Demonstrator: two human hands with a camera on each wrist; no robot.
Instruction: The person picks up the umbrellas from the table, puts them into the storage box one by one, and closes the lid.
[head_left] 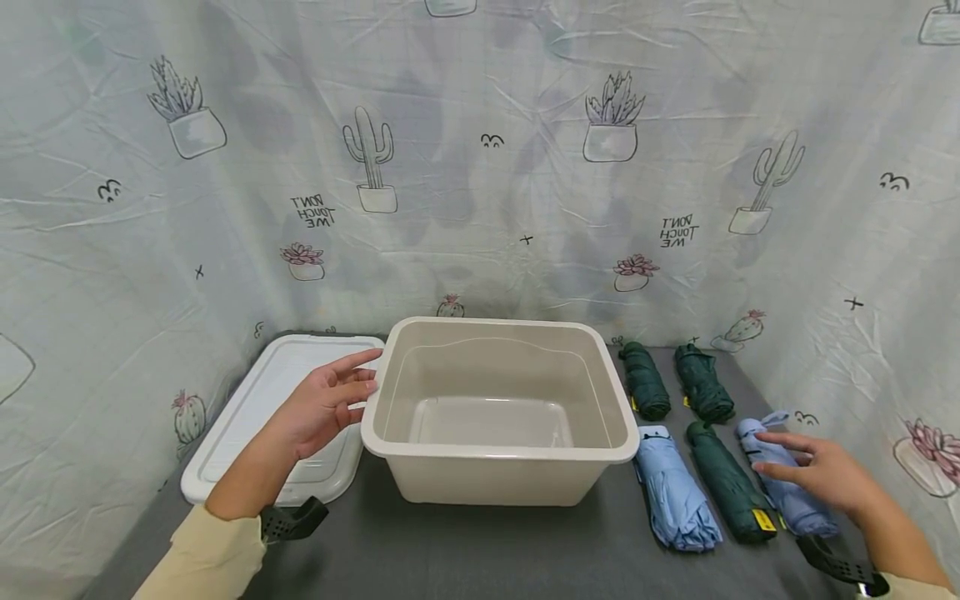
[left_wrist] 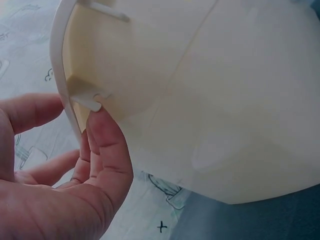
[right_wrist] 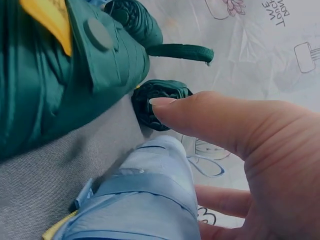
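Note:
An upright beige plastic bin [head_left: 498, 479] stands open at the centre, with nothing inside. My left hand [head_left: 333, 404] holds its left rim lightly, the thumb [left_wrist: 107, 132] tucked beneath the lip and the index finger at the outer edge. Over at the right, my right hand [head_left: 828, 471] hovers around a folded light-blue umbrella [head_left: 783, 483]. Its thumb [right_wrist: 200, 117] is on one side and the other fingers pass behind the umbrella, loosely spread and apart from it. Beside that umbrella lies a folded dark-green umbrella [head_left: 727, 479] with a yellow tag.
A white lid [head_left: 240, 442] lies flat left of the bin. Another light-blue umbrella [head_left: 675, 492] rests right of the bin. Two more green umbrellas [head_left: 643, 382] lie further back. Patterned fabric [head_left: 495, 200] hangs behind and around the grey table surface [head_left: 450, 550].

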